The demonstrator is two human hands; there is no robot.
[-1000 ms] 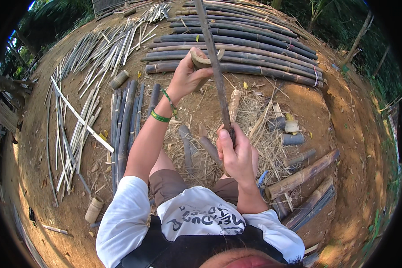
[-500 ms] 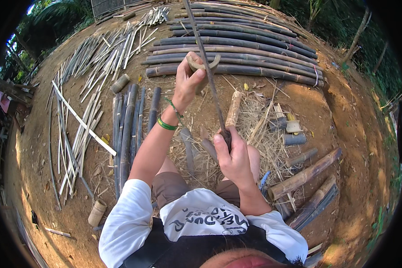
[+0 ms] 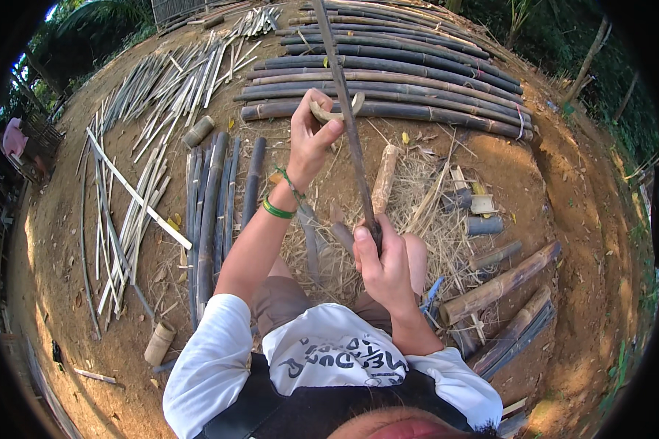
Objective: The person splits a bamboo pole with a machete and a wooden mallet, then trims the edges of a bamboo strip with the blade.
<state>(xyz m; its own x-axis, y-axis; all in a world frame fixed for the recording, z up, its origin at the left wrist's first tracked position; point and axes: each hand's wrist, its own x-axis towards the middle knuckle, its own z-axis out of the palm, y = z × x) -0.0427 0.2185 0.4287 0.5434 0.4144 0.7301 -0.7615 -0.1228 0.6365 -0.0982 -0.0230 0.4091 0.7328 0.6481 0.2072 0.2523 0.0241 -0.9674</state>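
Note:
My left hand (image 3: pixel 312 143) is raised in front of me, thumb and fingers closed on a split bamboo piece (image 3: pixel 324 114) whose end forms a curved, half-ring edge. Lower and to the right, my right hand (image 3: pixel 385 267) grips the dark handle of a long machete (image 3: pixel 349 117). The blade points up and away, crossing in front of the bamboo's curved end; whether it touches I cannot tell. Beyond my knees, a pale, scraped bamboo length (image 3: pixel 384 179) leans over the shavings.
Long dark bamboo poles (image 3: pixel 388 84) lie in rows at the far side. Pale split strips (image 3: pixel 135 194) are scattered left, beside upright-lying dark bamboo lengths (image 3: pixel 212 212). Shavings (image 3: pixel 447 219) cover the ground ahead. Cut bamboo sections (image 3: pixel 499 285) lie at right.
The bamboo piece has turned in my left hand, so its side wall shows less and its curved end more. The machete blade has shifted slightly right, and my right hand slightly down.

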